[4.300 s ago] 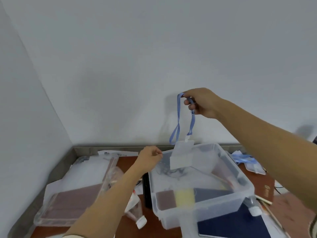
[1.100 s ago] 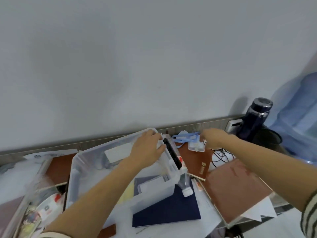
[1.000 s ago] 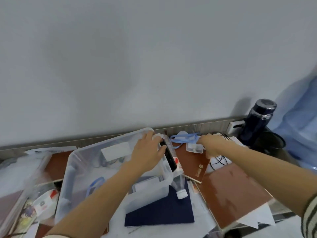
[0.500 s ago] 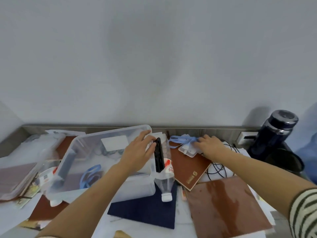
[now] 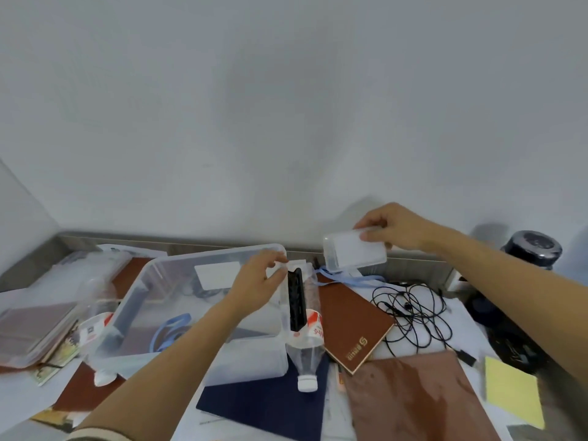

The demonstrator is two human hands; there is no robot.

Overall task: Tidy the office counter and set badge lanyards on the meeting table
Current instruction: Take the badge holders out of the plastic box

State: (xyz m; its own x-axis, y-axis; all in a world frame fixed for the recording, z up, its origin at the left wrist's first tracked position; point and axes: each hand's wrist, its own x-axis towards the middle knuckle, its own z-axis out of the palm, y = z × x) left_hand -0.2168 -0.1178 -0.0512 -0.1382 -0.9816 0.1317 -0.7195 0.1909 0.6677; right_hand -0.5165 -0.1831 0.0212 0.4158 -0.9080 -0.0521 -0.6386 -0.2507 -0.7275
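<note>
The clear bin [image 5: 248, 361] has my left hand [image 5: 257, 283] curled over its far right corner rim, and beside it my right hand [image 5: 397, 230] pinches the clear badge holder [image 5: 353, 253], raised above the brown notebook [image 5: 350, 323], its blue lanyard [image 5: 359, 279] trailing onto the cover.

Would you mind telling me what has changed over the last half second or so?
The right hand has pinched the badge holder and lifted it off the brown notebook; its blue strap trails down to the notebook. The left hand still grips the rim of the clear bin.
</note>
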